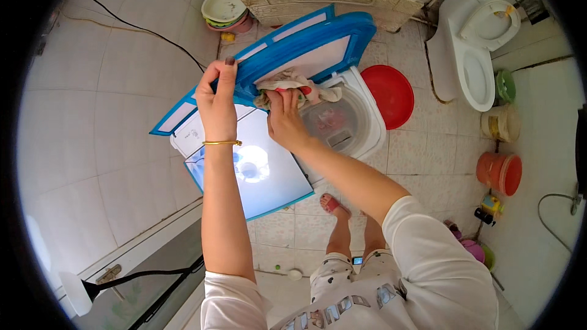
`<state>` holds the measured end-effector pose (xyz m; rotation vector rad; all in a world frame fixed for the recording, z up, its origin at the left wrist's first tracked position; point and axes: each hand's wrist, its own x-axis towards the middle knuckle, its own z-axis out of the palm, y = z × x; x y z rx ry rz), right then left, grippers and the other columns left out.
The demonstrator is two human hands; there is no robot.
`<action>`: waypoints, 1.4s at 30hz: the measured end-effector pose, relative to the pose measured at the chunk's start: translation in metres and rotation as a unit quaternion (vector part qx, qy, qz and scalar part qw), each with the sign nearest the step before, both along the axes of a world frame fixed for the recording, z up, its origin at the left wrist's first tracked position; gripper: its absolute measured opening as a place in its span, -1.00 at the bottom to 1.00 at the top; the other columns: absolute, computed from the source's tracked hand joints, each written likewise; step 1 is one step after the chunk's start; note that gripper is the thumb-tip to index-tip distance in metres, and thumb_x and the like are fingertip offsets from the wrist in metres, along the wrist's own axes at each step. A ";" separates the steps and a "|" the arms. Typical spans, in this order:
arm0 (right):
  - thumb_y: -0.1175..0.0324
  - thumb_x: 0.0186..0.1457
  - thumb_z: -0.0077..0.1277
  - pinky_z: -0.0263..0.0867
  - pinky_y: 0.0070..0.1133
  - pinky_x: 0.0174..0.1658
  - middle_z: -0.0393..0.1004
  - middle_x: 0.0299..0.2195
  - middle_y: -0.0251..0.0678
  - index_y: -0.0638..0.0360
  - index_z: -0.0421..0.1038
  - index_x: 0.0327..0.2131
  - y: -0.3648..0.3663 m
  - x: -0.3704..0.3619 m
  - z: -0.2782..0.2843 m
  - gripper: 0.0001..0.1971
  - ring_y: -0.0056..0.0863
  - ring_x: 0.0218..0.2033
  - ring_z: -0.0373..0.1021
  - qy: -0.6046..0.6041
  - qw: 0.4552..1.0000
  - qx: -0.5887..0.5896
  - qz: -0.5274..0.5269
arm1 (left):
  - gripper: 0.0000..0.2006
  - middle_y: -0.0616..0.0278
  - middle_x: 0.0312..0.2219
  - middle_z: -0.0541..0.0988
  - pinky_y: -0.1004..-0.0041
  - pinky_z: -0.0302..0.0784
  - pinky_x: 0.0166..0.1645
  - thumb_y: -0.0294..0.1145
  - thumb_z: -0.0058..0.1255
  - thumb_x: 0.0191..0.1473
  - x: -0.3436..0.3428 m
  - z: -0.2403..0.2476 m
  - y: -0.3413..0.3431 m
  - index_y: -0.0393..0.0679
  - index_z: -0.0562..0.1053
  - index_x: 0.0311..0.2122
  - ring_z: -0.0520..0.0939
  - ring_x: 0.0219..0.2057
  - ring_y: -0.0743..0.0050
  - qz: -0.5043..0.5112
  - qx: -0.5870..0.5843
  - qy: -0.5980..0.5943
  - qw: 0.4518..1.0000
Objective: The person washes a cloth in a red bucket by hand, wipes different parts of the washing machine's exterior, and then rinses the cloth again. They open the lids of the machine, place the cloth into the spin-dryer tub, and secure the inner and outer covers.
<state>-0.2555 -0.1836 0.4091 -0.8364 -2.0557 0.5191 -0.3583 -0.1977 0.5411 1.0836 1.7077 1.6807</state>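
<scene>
Over a small white twin-tub washing machine (pixel 367 128) on a tiled bathroom floor, seen from above. Left hand (pixel 218 100) up at the edge of the raised blue-framed plastic lid (pixel 306 48); fingers curled and pressed together round the rim, thumb on the near face, gripping it so the lid stands tilted open. Thin gold bangle (pixel 222 143) on that wrist.

Right hand (pixel 284 119) just beside the left, under the lifted lid. Fingers closed in a bunch on a crumpled cream, red and green cloth (pixel 293 88), pinching it at the top edge; cloth sits at the mouth of the round spinner tub (pixel 333 119), touching the lid's underside. Inside the tub something reddish, probably more laundry, though the clear inner cover blurs it.

Second lid, flat pale blue panel (pixel 263 168), lies shut over the near tub, glare spot on it.

Around: round red plastic basin lid (pixel 387 94) on the floor just beside the machine's far side; white toilet (pixel 474 48) well apart to the right; stacked bowls (pixel 225 7) near the wall at top; orange bucket (pixel 500 172) by the right wall. Person's sandalled foot (pixel 333 206) on the tiles below the machine.
</scene>
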 end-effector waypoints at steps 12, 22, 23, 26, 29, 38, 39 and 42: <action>0.33 -0.03 -0.17 0.09 -0.40 0.02 0.30 -0.12 -0.47 -0.10 0.31 -0.09 0.082 0.077 -0.015 -0.65 -0.50 -0.02 0.16 -0.303 0.886 0.278 0.217 | -0.78 0.53 -0.57 0.32 0.75 0.07 -0.40 -0.29 -0.05 0.08 -0.002 0.004 -0.006 -0.22 0.41 -0.47 0.19 -0.50 0.81 -0.009 -0.011 0.017 1.000; 0.34 -0.14 -0.01 0.22 -0.48 -0.08 0.32 -0.20 -0.49 0.01 0.32 -0.17 0.117 0.127 0.018 -0.65 -0.43 -0.07 0.18 -0.365 0.890 0.244 0.118 | -0.78 0.51 -0.57 0.33 0.76 0.07 -0.41 -0.27 -0.05 0.09 0.001 0.000 -0.005 -0.22 0.43 -0.44 0.19 -0.51 0.81 -0.012 0.003 0.022 1.000; 0.34 -0.14 -0.01 0.22 -0.48 -0.08 0.32 -0.20 -0.49 0.01 0.32 -0.17 0.116 0.131 0.021 -0.65 -0.43 -0.07 0.18 -0.367 0.890 0.245 0.116 | -0.78 0.51 -0.57 0.33 0.77 0.08 -0.41 -0.26 -0.05 0.09 0.001 -0.002 -0.005 -0.21 0.44 -0.44 0.20 -0.51 0.81 -0.013 -0.001 0.025 1.000; 0.34 -0.21 0.06 0.26 -0.51 -0.11 0.32 -0.21 -0.44 0.04 0.33 -0.20 0.114 0.149 0.040 -0.62 -0.39 -0.08 0.19 -0.367 0.916 0.153 0.059 | -0.79 0.52 -0.57 0.32 0.77 0.09 -0.39 -0.26 -0.07 0.09 0.000 -0.001 -0.006 -0.20 0.44 -0.43 0.20 -0.50 0.80 -0.008 -0.003 0.046 0.999; 0.40 -0.24 0.08 0.27 -0.50 -0.16 0.32 -0.23 -0.36 0.05 0.33 -0.25 0.128 0.187 0.052 -0.64 -0.34 -0.09 0.20 -0.364 0.930 0.044 -0.021 | -0.78 0.51 -0.55 0.36 0.76 0.13 -0.36 -0.26 -0.08 0.10 0.000 0.002 -0.008 -0.20 0.45 -0.42 0.23 -0.48 0.78 -0.010 -0.001 0.072 0.997; 0.74 -0.30 -0.30 0.16 -0.64 -0.25 0.35 -0.45 -0.30 0.22 0.30 -0.38 0.140 0.327 0.034 -0.68 -0.42 -0.35 0.28 -0.010 0.952 -0.298 -0.068 | -0.72 0.05 -0.16 0.40 0.48 0.27 0.00 -0.47 -0.26 0.09 0.069 0.033 -0.035 -0.26 0.22 -0.06 0.43 -0.14 0.38 0.154 0.161 0.221 0.950; 0.74 -0.30 -0.30 0.16 -0.64 -0.25 0.35 -0.45 -0.30 0.22 0.30 -0.38 0.144 0.333 0.022 -0.68 -0.42 -0.35 0.28 -0.007 0.952 -0.299 -0.070 | -0.77 0.05 -0.20 0.41 0.43 0.29 -0.02 -0.49 -0.26 0.08 0.090 0.031 -0.049 -0.26 0.24 -0.12 0.44 -0.17 0.36 0.137 0.172 0.244 0.945; 0.74 -0.29 -0.31 0.16 -0.64 -0.24 0.34 -0.42 -0.30 0.22 0.30 -0.37 0.156 0.366 -0.022 -0.67 -0.42 -0.35 0.28 -0.014 0.929 -0.360 -0.078 | -0.92 0.14 -0.46 0.46 0.35 0.30 -0.20 -0.49 -0.11 -0.07 0.170 -0.027 -0.088 -0.19 0.37 -0.40 0.46 -0.40 0.29 0.026 0.121 0.218 0.968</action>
